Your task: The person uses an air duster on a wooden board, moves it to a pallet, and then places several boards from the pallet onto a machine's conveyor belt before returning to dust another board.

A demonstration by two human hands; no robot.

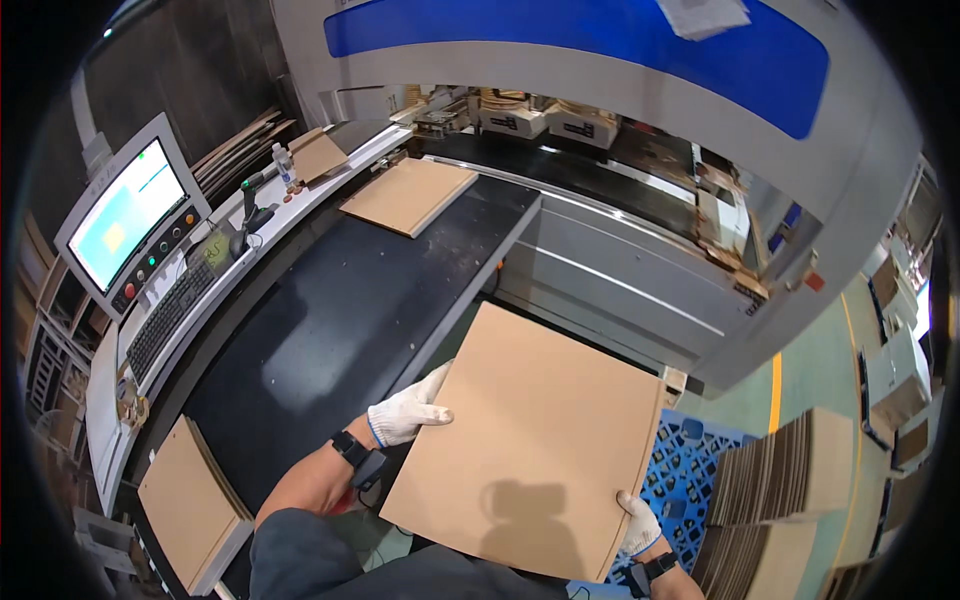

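A flat tan wooden panel (530, 430) is held out in front of me, tilted, between both gloved hands. My left hand (408, 408), in a white knit glove, grips its left edge with the thumb on top. At the lower right edge, my right hand (638, 524) grips the panel, its thumb over the face and the other fingers hidden beneath. A shadow falls on the panel's near part. Another tan panel (410, 194) lies at the far end of the black machine bed (330, 300).
Stacked panels (190, 505) sit at the near left, and more stacks (785, 465) stand right by a blue plastic pallet (690, 450). A monitor (128, 215), keyboard (170, 318), scanner (255, 203) and bottle (284, 166) line the left side. The large grey machine (620, 75) spans the back.
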